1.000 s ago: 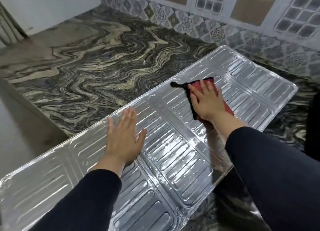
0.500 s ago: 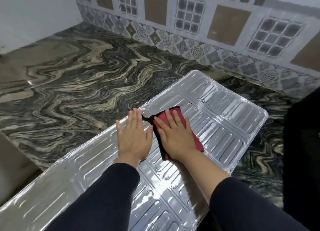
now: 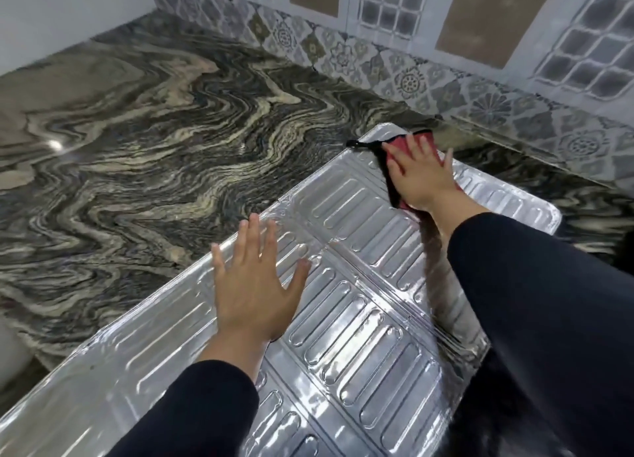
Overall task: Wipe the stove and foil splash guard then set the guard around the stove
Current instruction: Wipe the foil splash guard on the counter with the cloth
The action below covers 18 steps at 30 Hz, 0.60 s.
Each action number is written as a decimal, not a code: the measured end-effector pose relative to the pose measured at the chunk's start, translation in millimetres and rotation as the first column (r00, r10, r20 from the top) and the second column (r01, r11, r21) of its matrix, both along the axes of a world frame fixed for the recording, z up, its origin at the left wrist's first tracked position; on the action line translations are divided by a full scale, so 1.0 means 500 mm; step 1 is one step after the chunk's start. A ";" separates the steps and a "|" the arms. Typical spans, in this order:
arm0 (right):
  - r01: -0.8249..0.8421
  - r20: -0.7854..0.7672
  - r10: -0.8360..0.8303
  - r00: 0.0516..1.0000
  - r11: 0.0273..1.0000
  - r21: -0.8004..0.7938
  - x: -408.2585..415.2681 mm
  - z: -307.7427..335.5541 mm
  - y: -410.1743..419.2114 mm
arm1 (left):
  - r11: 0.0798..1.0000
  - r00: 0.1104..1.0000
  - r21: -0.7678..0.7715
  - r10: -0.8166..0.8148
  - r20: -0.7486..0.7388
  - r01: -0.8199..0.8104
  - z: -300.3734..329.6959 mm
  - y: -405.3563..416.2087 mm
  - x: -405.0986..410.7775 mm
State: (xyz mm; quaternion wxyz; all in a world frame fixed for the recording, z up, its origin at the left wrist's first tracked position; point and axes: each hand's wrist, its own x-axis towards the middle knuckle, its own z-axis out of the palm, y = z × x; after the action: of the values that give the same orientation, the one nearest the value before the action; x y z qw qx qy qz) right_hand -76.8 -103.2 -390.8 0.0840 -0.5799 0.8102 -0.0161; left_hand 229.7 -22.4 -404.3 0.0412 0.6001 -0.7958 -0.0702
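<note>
Pressing a red, black-edged cloth (image 3: pixel 399 147) flat at the far right end of the long ribbed silver foil guard (image 3: pixel 360 319), the right hand (image 3: pixel 420 175) lies spread while the left hand (image 3: pixel 255 291) rests spread mid-panel on the table (image 3: pixel 137 140).

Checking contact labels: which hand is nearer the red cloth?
Right. The right hand lies flat on the red cloth at the foil splash guard's far end. The left hand is pressed on the guard's middle, apart from the cloth.
</note>
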 end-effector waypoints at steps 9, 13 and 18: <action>-0.060 0.083 0.063 0.994 0.997 -0.046 0.213 -0.010 0.114 | 1.000 1.000 -0.013 0.008 -0.015 -0.008 -0.003 0.000 -0.004; -0.208 0.082 0.214 0.973 0.975 -0.079 0.291 -0.006 0.242 | 1.000 1.000 0.004 0.009 -0.005 -0.009 0.001 0.000 -0.004; -0.128 0.079 0.132 0.988 0.990 -0.055 0.184 0.001 0.328 | 1.000 1.000 0.008 -0.018 -0.009 0.018 0.003 0.001 0.003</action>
State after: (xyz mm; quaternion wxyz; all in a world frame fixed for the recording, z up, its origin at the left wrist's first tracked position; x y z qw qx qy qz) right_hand 15.4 60.8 -390.5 0.1040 -0.6323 0.7658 -0.0546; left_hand 231.3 -21.8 -402.7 0.0419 0.5929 -0.8006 -0.0765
